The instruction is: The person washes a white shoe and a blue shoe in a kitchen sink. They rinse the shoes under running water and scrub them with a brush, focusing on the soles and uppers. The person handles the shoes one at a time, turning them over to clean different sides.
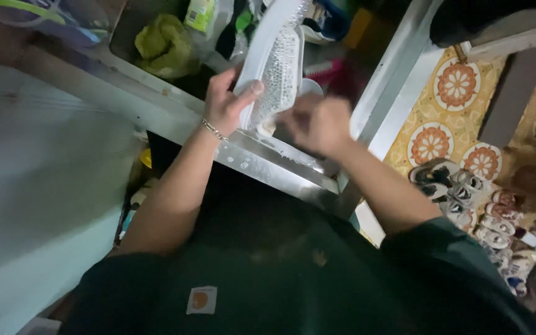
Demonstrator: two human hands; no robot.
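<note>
Two hands at the steel sink point(280, 162). Left hand point(226, 102) clamps a white shoe point(275, 68), sole up, over the basin. Right hand point(319, 126) is blurred, curled near the heel; grip unclear. Yellow-green cloth point(165, 44) lies behind. More shoes point(466, 192) sit on the floor, right.

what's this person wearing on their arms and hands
Both forearms are bare, and so are the left hand and the right hand: no gloves. A thin metal chain bracelet circles the left wrist. Short dark green sleeves end above the elbows, part of a dark green shirt with a small pale square patch on the chest. No rings or watch can be made out.
</note>
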